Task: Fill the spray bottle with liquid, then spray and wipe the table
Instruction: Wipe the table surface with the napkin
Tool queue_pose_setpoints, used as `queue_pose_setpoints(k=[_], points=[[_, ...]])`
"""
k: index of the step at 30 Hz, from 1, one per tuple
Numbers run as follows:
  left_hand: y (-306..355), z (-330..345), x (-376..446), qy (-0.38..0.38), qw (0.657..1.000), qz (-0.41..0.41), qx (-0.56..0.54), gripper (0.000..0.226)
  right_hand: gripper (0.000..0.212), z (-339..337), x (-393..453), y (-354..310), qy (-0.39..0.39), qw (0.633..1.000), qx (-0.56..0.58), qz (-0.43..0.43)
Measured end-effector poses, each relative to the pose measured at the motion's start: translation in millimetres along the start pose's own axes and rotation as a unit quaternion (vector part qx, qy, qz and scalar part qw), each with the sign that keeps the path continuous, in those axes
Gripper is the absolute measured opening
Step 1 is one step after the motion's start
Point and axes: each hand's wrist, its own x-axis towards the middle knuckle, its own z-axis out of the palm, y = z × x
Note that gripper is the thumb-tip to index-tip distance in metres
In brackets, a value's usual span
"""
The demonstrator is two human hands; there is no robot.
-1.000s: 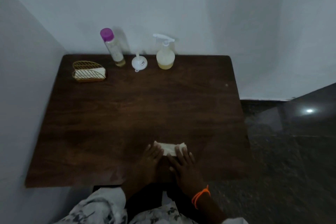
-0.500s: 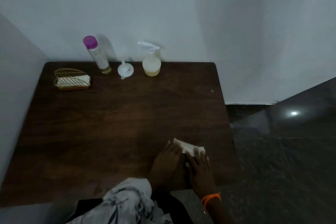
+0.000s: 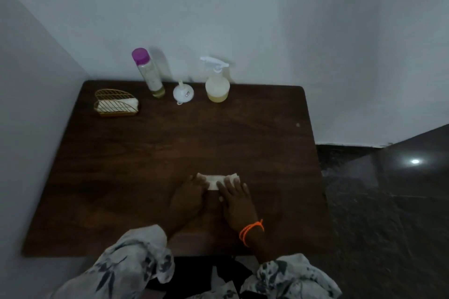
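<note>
From the head camera I look down on a dark wood bench [image 3: 170, 153] pushed into a corner of pale walls. Near its front edge lies a small folded white cloth [image 3: 216, 181], flat on the wood, and both of my hands are on it. My left hand [image 3: 188, 198] lies palm down with its fingers [image 3: 198, 181] straight and close together, their tips pressing the cloth's left end. My right hand [image 3: 237, 201] lies the same way just beside it, fingers [image 3: 229, 183] straight and slightly spread over the cloth's right half, the thumb on the wood between the two hands; neither hand curls round the cloth. An orange thread bracelet [image 3: 251, 232] circles the right wrist, and a floral sleeve [image 3: 136, 257] shows at the bottom of the view. Along the back edge, well apart from my hands, stands the spray bottle [image 3: 217, 85], upright, with a white trigger head and pale yellow liquid filling its lower part. Just to its left sits a small white funnel [image 3: 183, 93], spout up, carrying a tiny sticker whose marks are too small for me to read. Further left stands a tall clear bottle [image 3: 148, 73] with a purple cap and a little yellowish liquid at its base; I can read no label or brand on it. At the back left corner a gold wire holder [image 3: 116, 103] keeps a stack of white cloths. A light glints on the dark floor [image 3: 388, 201] to the right.
</note>
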Motion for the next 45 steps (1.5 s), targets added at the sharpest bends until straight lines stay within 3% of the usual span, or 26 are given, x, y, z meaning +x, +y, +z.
queue_pose_setpoints(k=[2,5,7,8,10,12,15,17,19,23,27,29,32,35,39,41,45], points=[[-2,3,-29,0.023,0.999,-0.02,-0.021,0.04,0.052,8,-11,-7,-0.002,1.0,0.002,-0.031],[8,7,-60,0.014,0.998,-0.039,-0.046,0.052,0.051,17,-29,-11,0.004,0.998,-0.012,-0.058],[14,9,-69,0.01,0.998,-0.049,-0.046,0.042,0.052,15,-35,-13,-0.001,0.998,-0.011,-0.061],[16,12,-71,0.031,0.996,-0.061,-0.054,0.036,0.052,12,-36,-15,0.011,0.998,-0.003,-0.057],[21,20,-67,0.086,0.985,-0.099,-0.114,0.047,0.051,10,-33,-20,0.076,0.996,0.038,-0.038],[29,26,-62,0.123,0.958,-0.157,-0.207,0.04,0.052,4,-28,-30,0.087,0.99,0.107,0.013],[37,26,-53,0.137,0.885,-0.281,-0.345,0.035,0.043,-2,-16,-47,0.09,0.983,0.153,0.048],[40,22,-46,0.13,0.864,-0.317,-0.369,0.039,0.027,-1,-9,-59,0.092,0.975,0.198,0.04],[43,19,-42,0.119,0.858,-0.328,-0.378,0.041,0.023,3,-5,-70,0.046,0.964,0.253,0.066],[37,22,-40,0.092,0.833,-0.347,-0.421,0.031,0.023,13,0,-79,0.031,0.919,0.361,0.158],[31,21,-31,0.098,0.75,-0.398,-0.519,0.022,0.027,13,5,-79,0.007,0.803,0.547,0.238],[30,16,-26,0.095,0.712,-0.417,-0.557,0.016,0.034,9,7,-75,-0.018,0.764,0.593,0.253],[28,3,-17,0.068,0.682,-0.416,-0.598,0.01,0.037,-2,9,-69,-0.029,0.736,0.632,0.241],[20,-11,0,0.047,0.692,-0.394,-0.603,0.028,0.04,-19,16,-63,-0.024,0.709,0.673,0.208],[13,-42,24,0.036,0.629,-0.367,-0.685,0.017,0.041,-54,32,-57,0.018,0.641,0.738,0.21],[12,-61,38,0.029,0.607,-0.339,-0.718,0.017,0.038,-73,42,-52,0.059,0.625,0.747,0.219],[23,-98,69,-0.001,0.618,-0.307,-0.723,0.028,0.032,-116,52,-44,0.081,0.623,0.743,0.23]])
